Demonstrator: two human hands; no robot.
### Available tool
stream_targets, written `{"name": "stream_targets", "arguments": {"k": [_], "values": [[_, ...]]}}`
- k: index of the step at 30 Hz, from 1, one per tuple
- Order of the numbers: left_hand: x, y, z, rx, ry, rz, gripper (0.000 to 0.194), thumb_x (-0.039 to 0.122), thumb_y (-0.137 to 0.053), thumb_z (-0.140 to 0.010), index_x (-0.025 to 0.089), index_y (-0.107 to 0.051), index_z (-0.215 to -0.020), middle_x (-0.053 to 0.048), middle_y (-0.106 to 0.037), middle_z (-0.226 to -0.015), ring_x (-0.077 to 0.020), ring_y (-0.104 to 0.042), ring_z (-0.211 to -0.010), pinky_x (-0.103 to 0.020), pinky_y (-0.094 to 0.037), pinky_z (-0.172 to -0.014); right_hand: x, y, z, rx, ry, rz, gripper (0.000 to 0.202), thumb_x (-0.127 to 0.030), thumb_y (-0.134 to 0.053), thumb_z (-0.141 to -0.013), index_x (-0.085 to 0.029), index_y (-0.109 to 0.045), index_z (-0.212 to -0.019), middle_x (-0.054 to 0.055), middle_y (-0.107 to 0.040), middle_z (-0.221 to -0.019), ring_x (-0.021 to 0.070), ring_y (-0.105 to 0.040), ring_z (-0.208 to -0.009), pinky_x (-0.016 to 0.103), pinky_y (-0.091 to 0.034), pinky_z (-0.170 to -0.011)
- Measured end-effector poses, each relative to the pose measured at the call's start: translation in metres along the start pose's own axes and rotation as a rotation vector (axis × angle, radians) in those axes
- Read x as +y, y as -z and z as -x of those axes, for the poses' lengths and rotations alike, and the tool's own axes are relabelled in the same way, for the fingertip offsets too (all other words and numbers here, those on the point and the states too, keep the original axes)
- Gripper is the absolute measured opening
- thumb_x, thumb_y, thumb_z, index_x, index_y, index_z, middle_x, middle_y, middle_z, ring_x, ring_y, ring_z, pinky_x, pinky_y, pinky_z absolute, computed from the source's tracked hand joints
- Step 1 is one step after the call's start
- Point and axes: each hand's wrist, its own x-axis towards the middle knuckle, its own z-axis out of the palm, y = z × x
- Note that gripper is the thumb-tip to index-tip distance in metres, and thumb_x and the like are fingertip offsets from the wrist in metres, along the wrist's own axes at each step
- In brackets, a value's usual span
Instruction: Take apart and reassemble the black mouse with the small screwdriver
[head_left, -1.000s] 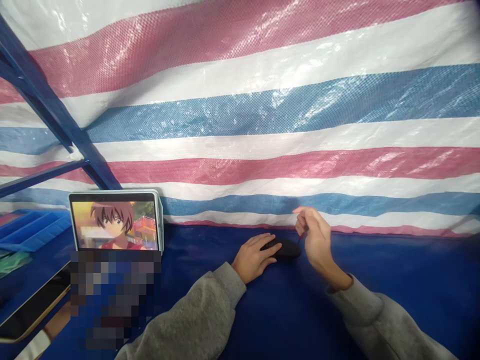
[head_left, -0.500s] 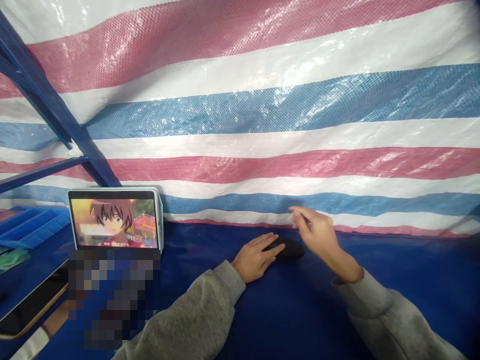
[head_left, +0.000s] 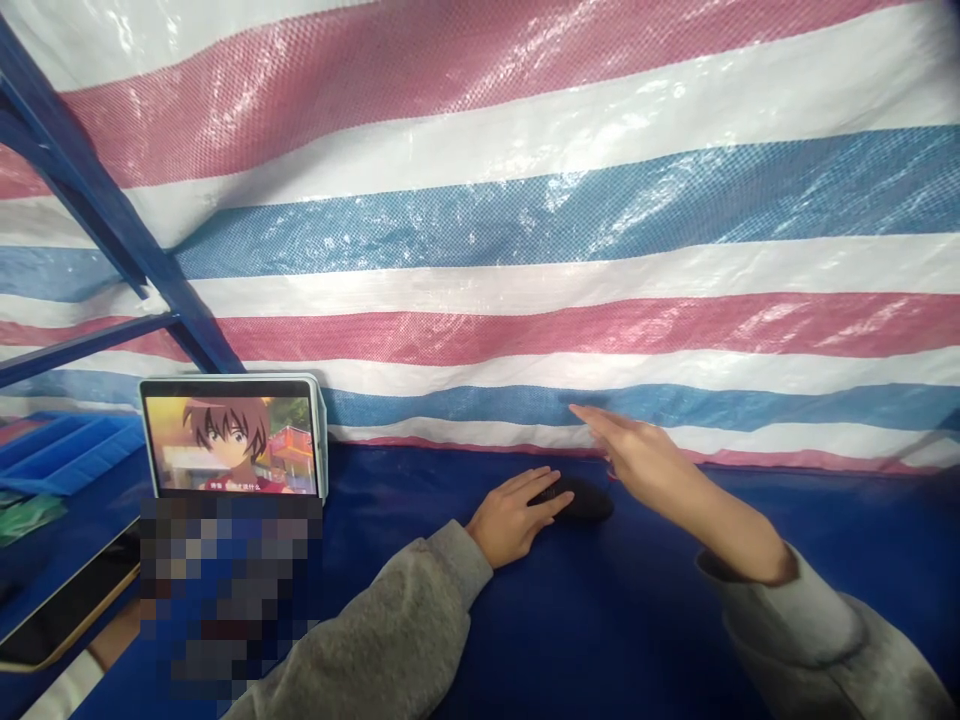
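A black computer mouse lies on the blue tabletop, its left end covered by my left hand. The fingers and thumb of that hand press on the mouse from the left and hold it. My right hand is raised above and to the right of the mouse, apart from it. Its fingers are stretched forward but pressed together, and the palm side is turned away. A tiny red bit shows beneath those fingers; whatever they hold is hidden behind the hand.
A tablet stands at the left, playing a cartoon. Beside it lie a phone, a blue tray and green plastic. Another person's forearm shows at lower left, next to a blurred patch. Striped sheeting hangs behind; a blue metal frame slants at left.
My right hand has turned over from a bent-finger pinch, its fingers now straighter and its forearm further right. A thin dark piece at its fingers no longer shows. My left hand stays on the mouse.
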Motion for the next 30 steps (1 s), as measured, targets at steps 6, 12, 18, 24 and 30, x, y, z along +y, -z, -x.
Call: {"name": "stream_targets", "arguments": {"k": [6,12,18,24,30], "values": [[-0.001,0.000,0.000,-0.004,0.006,0.011,0.042,0.020,-0.047,-0.096,0.024,-0.045,-0.138,-0.008,-0.042,-0.146,-0.0215,-0.036,-0.138,-0.042,-0.035,-0.113,-0.002,0.014,0.003,-0.053,-0.035,0.058,0.060,-0.007,-0.034,-0.080,-0.010,-0.050,-0.137,0.012,-0.064,-0.126,0.0242,-0.066,-0.104,0.034,-0.053,-0.084],[0.000,0.001,-0.002,0.003,0.006,0.029,0.042,0.020,-0.046,-0.096,0.024,-0.045,-0.138,-0.008,-0.043,-0.146,-0.0216,-0.037,-0.138,-0.043,-0.037,-0.112,0.001,0.021,0.005,-0.166,-0.075,-0.075,0.057,-0.017,-0.034,-0.088,-0.010,-0.040,-0.144,0.007,-0.072,-0.074,0.0212,-0.067,-0.067,0.031,-0.049,-0.064],[0.000,0.001,-0.001,-0.002,0.008,0.019,0.040,0.021,-0.046,-0.097,0.024,-0.046,-0.137,-0.008,-0.042,-0.146,-0.0213,-0.036,-0.138,-0.042,-0.035,-0.113,-0.003,0.016,0.007,-0.153,-0.131,0.025,0.050,-0.041,-0.032,-0.096,-0.014,-0.055,-0.130,0.004,-0.065,-0.058,0.0227,-0.063,-0.061,0.030,-0.040,-0.058],[-0.002,-0.001,0.001,-0.008,0.019,0.018,0.043,0.021,-0.046,-0.097,0.026,-0.042,-0.140,-0.006,-0.041,-0.147,-0.0215,-0.036,-0.138,-0.044,-0.036,-0.112,-0.007,0.016,0.006,-0.170,-0.199,0.151,0.040,-0.023,-0.035,-0.091,-0.018,-0.055,-0.125,0.006,-0.070,-0.071,0.0235,-0.065,-0.068,0.030,-0.035,-0.060],[-0.003,0.000,0.001,-0.010,0.030,0.038,0.042,0.020,-0.046,-0.097,0.026,-0.044,-0.138,-0.007,-0.042,-0.147,-0.0215,-0.036,-0.138,-0.044,-0.036,-0.113,-0.008,0.017,0.002,-0.172,-0.261,0.214,0.039,-0.039,-0.030,-0.097,-0.020,-0.063,-0.094,0.006,-0.067,-0.066,0.0228,-0.064,-0.063,0.029,-0.032,-0.055]]}}
